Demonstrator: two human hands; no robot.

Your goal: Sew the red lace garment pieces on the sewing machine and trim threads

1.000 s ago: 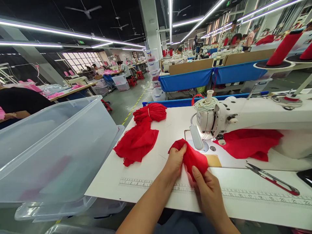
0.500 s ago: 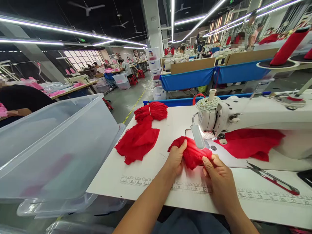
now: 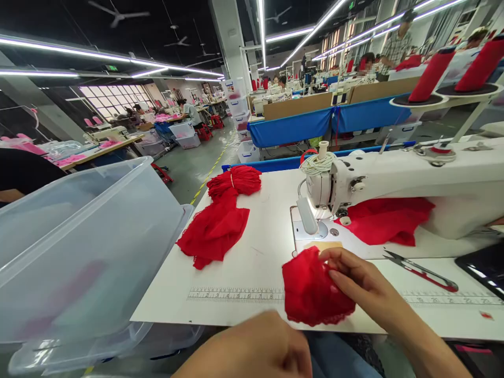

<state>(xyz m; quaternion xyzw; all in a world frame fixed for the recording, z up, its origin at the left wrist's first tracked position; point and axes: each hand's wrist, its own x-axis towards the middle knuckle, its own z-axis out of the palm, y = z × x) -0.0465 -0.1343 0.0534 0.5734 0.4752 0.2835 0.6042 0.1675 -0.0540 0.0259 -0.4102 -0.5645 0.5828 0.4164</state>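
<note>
A red fabric piece with a lacy lower edge (image 3: 311, 291) hangs over the front edge of the sewing table (image 3: 252, 252). Its upper right part is pinched between the thumb and fingers of my right hand (image 3: 360, 278). My left hand (image 3: 252, 344) is close to the camera, below and left of that piece, blurred by motion with its fingers mostly hidden. Behind the cloth stands the white sewing machine (image 3: 394, 173), its small lamp (image 3: 307, 215) beside the needle area. Another red cloth (image 3: 388, 220) lies under the machine arm.
At the table's left are a tied red bundle (image 3: 236, 181) and a loose red lace-edged piece (image 3: 214, 231). Thread snips (image 3: 421, 270) and a dark flat device (image 3: 482, 268) lie right. A clear plastic bin (image 3: 90, 236) stands left; red thread cones (image 3: 431, 76) rise behind the machine.
The red piece has moved away from the needle area toward the table's front edge. My left hand has let go of it and drawn back toward me; my right hand still holds it.
</note>
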